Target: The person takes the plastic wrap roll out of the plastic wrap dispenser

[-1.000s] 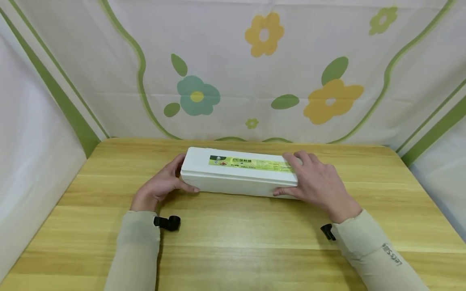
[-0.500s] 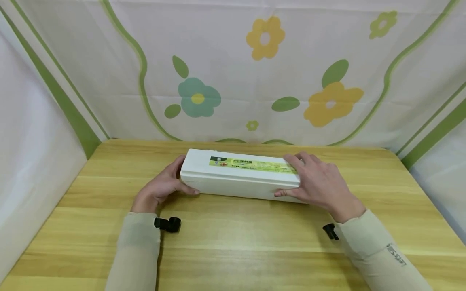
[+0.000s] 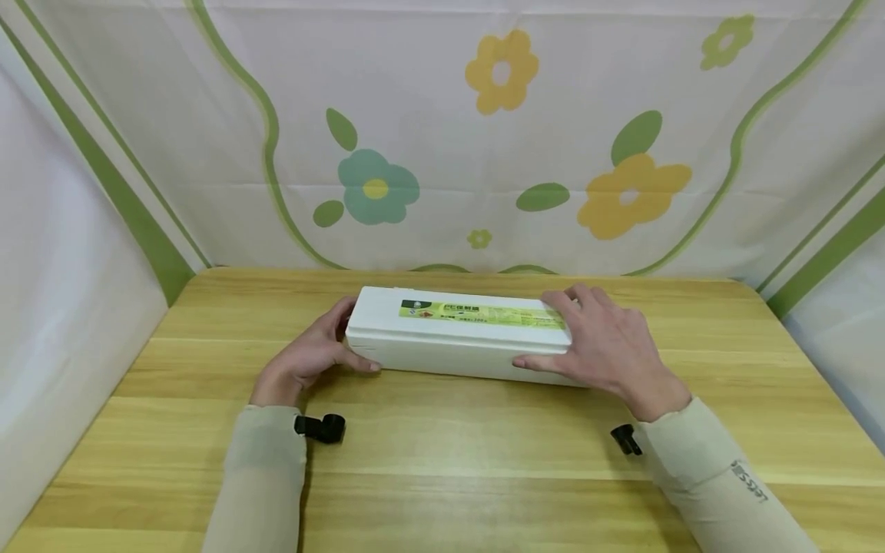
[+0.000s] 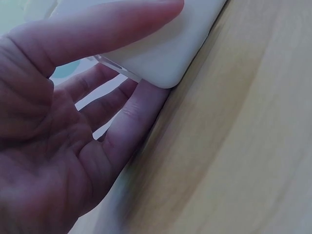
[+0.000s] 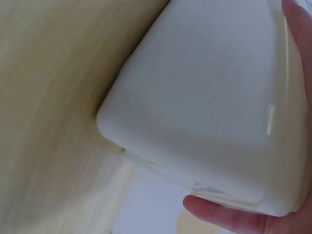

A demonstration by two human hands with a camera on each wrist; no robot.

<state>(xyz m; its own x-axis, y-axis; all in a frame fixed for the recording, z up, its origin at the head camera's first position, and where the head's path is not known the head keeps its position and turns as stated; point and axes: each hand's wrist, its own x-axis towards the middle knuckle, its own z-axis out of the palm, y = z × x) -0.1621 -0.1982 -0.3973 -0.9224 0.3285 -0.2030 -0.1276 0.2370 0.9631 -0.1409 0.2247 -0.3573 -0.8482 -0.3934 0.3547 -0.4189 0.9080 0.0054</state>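
Observation:
A long white cling film box (image 3: 449,357) with a yellow-green label (image 3: 477,312) lies across the wooden table, its lid down. My left hand (image 3: 307,355) holds its left end, thumb along the front face and the other fingers behind the end. In the left wrist view, the thumb (image 4: 107,36) crosses the box's white side, and a space shows between palm and box. Over the right end, my right hand (image 3: 615,357) grips with its thumb on the front and fingers across the top. The right wrist view shows the box's smooth end (image 5: 204,97) beside the tabletop.
The wooden table (image 3: 442,461) extends in front of the box and to both sides. Behind it hangs a white curtain (image 3: 442,115) with printed flowers, and similar cloth closes in both sides. Black camera mounts (image 3: 325,428) sit at the wrists.
The box's right end has shifted slightly rightward and towards me. My right hand has moved a little with it, its thumb sliding slightly left along the front. The left hand keeps its hold.

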